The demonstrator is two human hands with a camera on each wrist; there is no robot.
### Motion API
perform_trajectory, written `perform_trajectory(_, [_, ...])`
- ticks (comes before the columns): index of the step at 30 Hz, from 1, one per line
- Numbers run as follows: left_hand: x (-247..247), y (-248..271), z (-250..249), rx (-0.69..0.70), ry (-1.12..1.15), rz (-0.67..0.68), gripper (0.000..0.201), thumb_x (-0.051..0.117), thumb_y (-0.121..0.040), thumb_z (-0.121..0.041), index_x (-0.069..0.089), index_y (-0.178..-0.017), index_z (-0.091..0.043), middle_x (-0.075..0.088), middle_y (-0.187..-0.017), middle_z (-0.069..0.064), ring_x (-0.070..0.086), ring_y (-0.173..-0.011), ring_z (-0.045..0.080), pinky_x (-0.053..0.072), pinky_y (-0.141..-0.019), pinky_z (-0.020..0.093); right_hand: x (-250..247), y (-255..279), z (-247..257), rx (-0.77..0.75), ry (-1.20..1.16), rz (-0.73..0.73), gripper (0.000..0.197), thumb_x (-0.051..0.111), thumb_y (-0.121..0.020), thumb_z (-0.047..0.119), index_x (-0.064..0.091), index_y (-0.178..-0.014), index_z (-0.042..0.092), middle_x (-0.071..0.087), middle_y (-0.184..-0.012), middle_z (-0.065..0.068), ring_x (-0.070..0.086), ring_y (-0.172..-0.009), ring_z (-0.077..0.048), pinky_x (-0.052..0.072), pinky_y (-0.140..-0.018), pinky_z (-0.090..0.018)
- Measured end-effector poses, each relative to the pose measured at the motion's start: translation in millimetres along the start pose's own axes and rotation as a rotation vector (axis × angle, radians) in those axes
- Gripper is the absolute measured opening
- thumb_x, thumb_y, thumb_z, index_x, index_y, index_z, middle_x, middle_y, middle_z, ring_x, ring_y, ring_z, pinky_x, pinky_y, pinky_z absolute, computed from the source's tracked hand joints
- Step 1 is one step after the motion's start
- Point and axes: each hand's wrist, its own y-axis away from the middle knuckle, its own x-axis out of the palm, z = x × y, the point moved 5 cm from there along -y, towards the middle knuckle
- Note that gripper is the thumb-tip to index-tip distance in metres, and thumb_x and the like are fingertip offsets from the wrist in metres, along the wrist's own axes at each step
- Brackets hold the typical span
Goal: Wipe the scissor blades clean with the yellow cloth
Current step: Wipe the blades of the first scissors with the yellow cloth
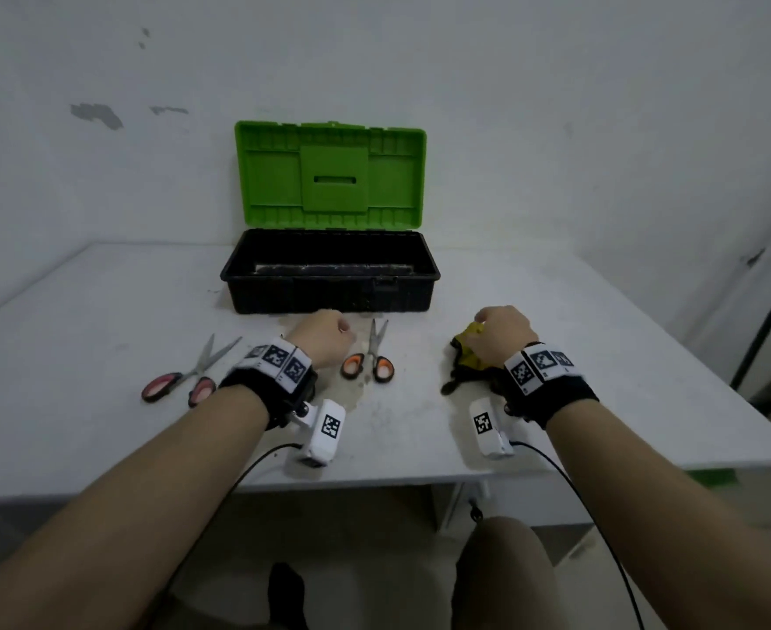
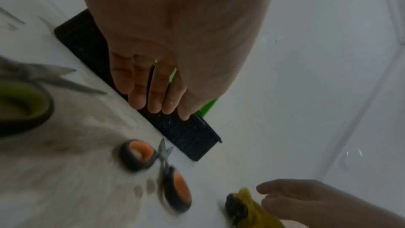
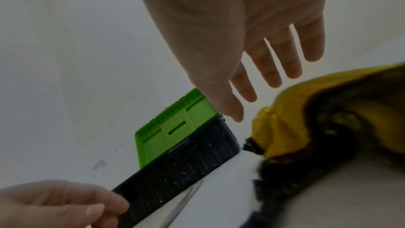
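With our right hand (image 1: 502, 331) spread loose above the yellow cloth (image 1: 470, 352) on the table (image 1: 102, 311), and our left hand (image 1: 324, 336) loosely curled, empty, beside the orange-handled scissors (image 1: 370, 356), we judged it best to bunch the cloth firmly first.

Left hand (image 1: 324, 336): held low over the table, fingers (image 2: 140, 82) loosely curled, holding nothing.
Right hand (image 1: 502, 334): palm down, fingers (image 3: 274, 61) straight and slightly spread, gripping nothing.
Forearms: both stretched forward, wrists banded.
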Motion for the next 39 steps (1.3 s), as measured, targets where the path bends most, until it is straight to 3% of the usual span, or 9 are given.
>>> perform_trajectory(4, [29, 5, -7, -0.027, -0.158, 0.089, 0.028, 0.054, -0.099, -0.035, 0.065, -0.093, -0.01, 0.063, -0.093, 0.004, 0.06, -0.094, 0.027, 0.044, -0.08, 0.032, 10, 7, -26, 0.092, 0.045, 0.05, 0.052, 0.053, -0.09, 0.035, 0.044, -0.137, 0.016, 0.043, -0.139, -0.015, 0.043, -0.125, -0.035, 0.043, -0.099, -0.043])
perform_trajectory(11, [41, -5, -7, -0.109, -0.289, 0.091, 0.018, 0.067, -0.094, -0.025, 0.066, -0.085, -0.01, 0.063, -0.078, 0.004, 0.055, -0.064, 0.017, 0.036, -0.051, 0.027, 19, 4, -33, 0.111, -0.033, 0.131, 0.047, 0.058, -0.09, 0.032, 0.048, -0.128, 0.006, 0.057, -0.125, -0.016, 0.058, -0.107, -0.032, 0.041, -0.071, -0.032])
perform_trajectory(15, [34, 2, -11, -0.094, -0.184, 0.092, 0.014, 0.053, -0.098, -0.018, 0.06, -0.101, -0.006, 0.061, -0.087, 0.005, 0.057, -0.074, 0.02, 0.041, -0.061, 0.028, 20, 1, -32, 0.089, -0.063, 0.159, 0.042, 0.062, -0.085, 0.037, 0.057, -0.112, 0.005, 0.063, -0.108, -0.013, 0.057, -0.085, -0.027, 0.041, -0.06, -0.029])
perform_trajectory(19, [26, 15, -3, -0.084, 0.046, 0.096, 0.015, 0.044, -0.102, -0.026, 0.049, -0.114, -0.018, 0.064, -0.099, 0.006, 0.059, -0.083, 0.022, 0.051, -0.076, 0.039, 14, 6, -33, 0.078, -0.188, 0.117, 0.043, 0.059, -0.085, 0.045, 0.056, -0.108, 0.008, 0.058, -0.1, -0.009, 0.055, -0.086, -0.026, 0.041, -0.068, -0.031])
perform_trajectory(25, [19, 43, -2, -0.101, 0.677, 0.118, 0.016, 0.051, -0.095, -0.006, 0.053, -0.084, -0.017, 0.048, -0.069, 0.004, 0.039, -0.047, 0.011, 0.027, -0.041, 0.021, 7, 33, -27, -0.026, -0.426, 0.022, 0.025, 0.057, -0.083, 0.036, 0.054, -0.09, 0.012, 0.059, -0.089, -0.006, 0.057, -0.085, -0.026, 0.043, -0.069, -0.033])
perform_trajectory(28, [22, 61, -4, -0.045, 0.737, 0.226, 0.004, 0.066, -0.095, -0.017, 0.063, -0.095, -0.014, 0.048, -0.065, -0.002, 0.037, -0.047, 0.008, 0.03, -0.042, 0.018, 10, 54, -23, -0.049, -0.63, 0.02, 0.018, 0.054, -0.084, 0.031, 0.054, -0.094, 0.016, 0.061, -0.091, -0.005, 0.06, -0.084, -0.023, 0.049, -0.072, -0.036])
perform_trajectory(32, [32, 76, -4, -0.027, 0.763, 0.244, 0.012, 0.071, -0.092, -0.018, 0.063, -0.095, -0.01, 0.043, -0.059, -0.004, 0.036, -0.047, 0.009, 0.03, -0.046, 0.02, 16, 78, -12, -0.065, -0.885, 0.088, 0.017, 0.05, -0.086, 0.022, 0.055, -0.102, 0.02, 0.063, -0.091, -0.006, 0.059, -0.069, -0.019, 0.048, -0.057, -0.031])
perform_trajectory(36, [42, 79, -8, 0.001, 0.773, 0.218, 0.017, 0.077, -0.087, -0.017, 0.061, -0.084, -0.011, 0.044, -0.052, -0.008, 0.031, -0.046, 0.01, 0.023, -0.045, 0.023, 22, 83, -9, -0.162, -0.807, 0.044, 0.026, 0.061, -0.088, 0.035, 0.058, -0.11, 0.022, 0.066, -0.096, 0.003, 0.063, -0.081, -0.012, 0.05, -0.073, -0.03])
perform_trajectory(39, [45, 77, -9, 0.038, 0.699, 0.186, 0.018, 0.079, -0.085, -0.021, 0.063, -0.082, -0.012, 0.047, -0.051, -0.01, 0.034, -0.045, 0.008, 0.028, -0.043, 0.02, 19, 84, -10, -0.206, -0.674, -0.029, 0.027, 0.059, -0.089, 0.049, 0.065, -0.098, 0.024, 0.069, -0.091, 0.004, 0.064, -0.087, -0.015, 0.052, -0.081, -0.035])
